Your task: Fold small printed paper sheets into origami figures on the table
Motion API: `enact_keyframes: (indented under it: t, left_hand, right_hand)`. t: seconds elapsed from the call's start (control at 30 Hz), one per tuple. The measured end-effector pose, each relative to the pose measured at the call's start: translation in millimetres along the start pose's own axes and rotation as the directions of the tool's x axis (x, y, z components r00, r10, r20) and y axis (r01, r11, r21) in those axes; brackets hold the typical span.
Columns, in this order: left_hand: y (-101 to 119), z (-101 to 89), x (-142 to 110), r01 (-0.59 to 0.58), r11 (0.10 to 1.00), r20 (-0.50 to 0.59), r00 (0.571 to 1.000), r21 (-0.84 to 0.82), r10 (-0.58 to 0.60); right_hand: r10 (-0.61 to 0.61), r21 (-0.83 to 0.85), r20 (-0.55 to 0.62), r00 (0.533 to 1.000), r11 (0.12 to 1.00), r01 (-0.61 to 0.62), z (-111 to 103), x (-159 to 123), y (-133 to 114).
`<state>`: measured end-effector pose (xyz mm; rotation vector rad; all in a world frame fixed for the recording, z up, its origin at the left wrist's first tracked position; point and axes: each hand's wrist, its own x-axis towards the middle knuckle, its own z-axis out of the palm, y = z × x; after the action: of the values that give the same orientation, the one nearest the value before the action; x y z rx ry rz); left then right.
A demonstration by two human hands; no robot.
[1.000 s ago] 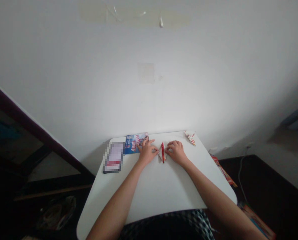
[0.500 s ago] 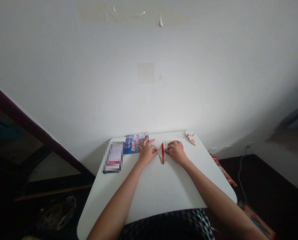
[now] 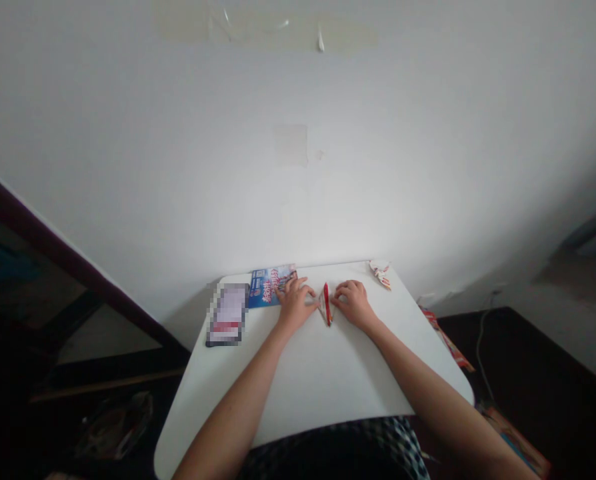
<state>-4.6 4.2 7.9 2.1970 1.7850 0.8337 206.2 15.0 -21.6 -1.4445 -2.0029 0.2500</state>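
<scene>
A small folded paper [image 3: 327, 305], kite-shaped with a red strip down its middle, is between my two hands on the white table [image 3: 323, 380]. My left hand [image 3: 295, 301] pinches its left corner between thumb and forefinger, the other fingers spread over the edge of a blue printed sheet [image 3: 264, 290]. At the paper's right edge, my right hand [image 3: 353, 304] has thumb and forefinger pressed together, the remaining fingers curled. Whether those right fingertips grip the edge or only touch it is hard to make out.
A phone [image 3: 228, 315] with a blurred screen lies at the table's left. Near the back right corner rests another folded paper piece [image 3: 380, 273], white with red and orange print. The wall [image 3: 298, 213] rises behind the table. Colourful packets [image 3: 448, 340] are on the right, beyond the table edge.
The folded paper looks narrower now, its right side drawn in, and it has turned slightly. My left thumb and forefinger have shifted a little at its left corner. My right hand has barely moved.
</scene>
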Motion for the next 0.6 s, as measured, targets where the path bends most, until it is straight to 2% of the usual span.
enact_keyframes:
  t: [0.23,0.6]
  left_hand:
    - [0.5,-6.8,-2.7,-0.047,0.998,0.034,0.998,-0.029,0.048]
    - [5.8,-12.1,-10.1,-0.147,0.988,0.086,0.986,0.055,0.142]
  right_hand:
    - [0.009,-0.005,0.008,1.0,1.0,-0.009,-0.9,0.2,-0.1]
    - [0.014,-0.001,-0.001,1.0,1.0,-0.014,-0.7,-1.4,-0.8]
